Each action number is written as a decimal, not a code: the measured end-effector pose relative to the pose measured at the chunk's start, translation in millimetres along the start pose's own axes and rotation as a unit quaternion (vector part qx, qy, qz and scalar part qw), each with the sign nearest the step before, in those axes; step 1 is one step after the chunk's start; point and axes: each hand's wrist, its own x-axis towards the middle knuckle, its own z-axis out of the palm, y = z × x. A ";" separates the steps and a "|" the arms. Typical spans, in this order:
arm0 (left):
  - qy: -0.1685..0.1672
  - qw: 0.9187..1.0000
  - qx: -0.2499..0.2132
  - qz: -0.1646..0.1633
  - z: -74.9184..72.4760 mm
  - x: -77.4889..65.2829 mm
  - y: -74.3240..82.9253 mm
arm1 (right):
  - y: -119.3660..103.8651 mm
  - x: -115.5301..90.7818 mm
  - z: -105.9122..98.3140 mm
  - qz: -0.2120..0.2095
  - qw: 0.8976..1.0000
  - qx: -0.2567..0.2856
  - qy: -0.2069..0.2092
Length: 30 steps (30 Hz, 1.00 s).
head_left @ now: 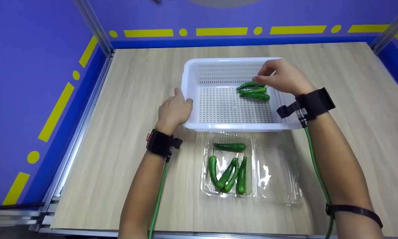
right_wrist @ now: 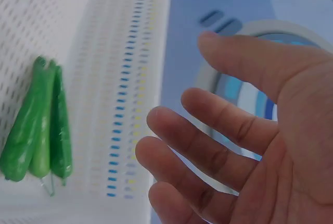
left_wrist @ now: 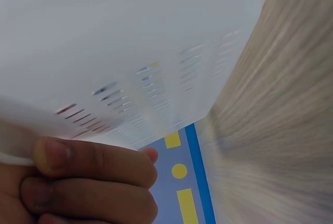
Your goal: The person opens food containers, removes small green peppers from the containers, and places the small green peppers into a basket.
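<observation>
Three slim green vegetables, like small cucumbers or chili peppers, lie side by side toward the right of a white perforated basket. My right hand hovers over the basket's right side, just above them. In the right wrist view, that hand has loosely bent, spread fingers and holds nothing. The left hand grips the basket's left rim; in the left wrist view its fingers curl beneath the edge. Several more green vegetables lie in a clear plastic clamshell box in front of the basket.
The box's transparent lid lies folded out to the right on the wooden tabletop. Blue panels with yellow marks stand along the back and sides. A green cable runs from each wrist strap along the forearm.
</observation>
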 end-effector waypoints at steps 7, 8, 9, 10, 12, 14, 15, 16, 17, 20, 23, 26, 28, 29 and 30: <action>0.002 1.000 0.001 -0.009 -1.0 0.7 -1.1 | -11.4 -11.9 -3.4 0.005 1.000 0.019 0.024; 0.001 1.000 0.000 -0.010 -0.9 1.0 -1.2 | -12.4 -13.8 -3.6 0.007 0.999 0.020 0.026; -0.001 1.000 -0.001 -0.011 -0.7 1.2 -1.2 | -13.4 -15.6 -3.6 0.007 0.999 0.021 0.028; -0.002 1.000 -0.002 -0.012 -0.6 1.5 -1.2 | -14.4 -17.4 -3.7 0.008 0.999 0.022 0.030; -0.003 1.000 -0.003 -0.012 -0.2 1.9 -1.0 | -16.5 -21.1 -3.9 0.009 0.999 0.027 0.032; -0.003 1.000 -0.004 -0.011 0.0 2.2 -0.9 | -18.8 -25.0 -4.1 0.009 0.999 0.031 0.037; -0.003 1.000 -0.003 -0.011 0.1 2.5 -1.1 | -20.0 -27.1 -3.9 0.008 0.999 0.033 0.040; -0.003 1.000 -0.003 -0.011 0.0 2.5 -1.8 | -21.6 -28.7 -3.5 0.006 0.999 0.033 0.042; -0.002 1.000 -0.003 -0.011 -0.2 2.4 -2.5 | -23.3 -30.3 -3.2 0.004 0.998 0.033 0.044; 0.001 1.000 -0.005 -0.012 -1.1 1.8 -3.9 | -29.1 -35.7 -2.4 -0.007 0.998 0.035 0.051; 0.005 1.000 -0.004 -0.014 -1.8 1.4 -4.7 | -34.8 -41.8 -0.2 -0.022 0.997 0.041 0.058; 0.005 1.000 -0.002 -0.009 -1.4 1.2 -4.2 | -39.8 -49.7 4.2 -0.036 0.996 0.044 0.064; 0.004 1.000 -0.003 -0.004 -0.6 1.5 -3.4 | -42.9 -55.7 8.1 -0.041 0.996 0.039 0.064; 0.002 1.000 -0.003 -0.002 -0.5 1.6 -2.8 | -44.5 -58.5 10.3 -0.045 0.996 0.035 0.064; -0.001 1.000 -0.002 -0.001 -0.6 1.8 -2.3 | -46.3 -61.0 12.6 -0.049 0.996 0.032 0.063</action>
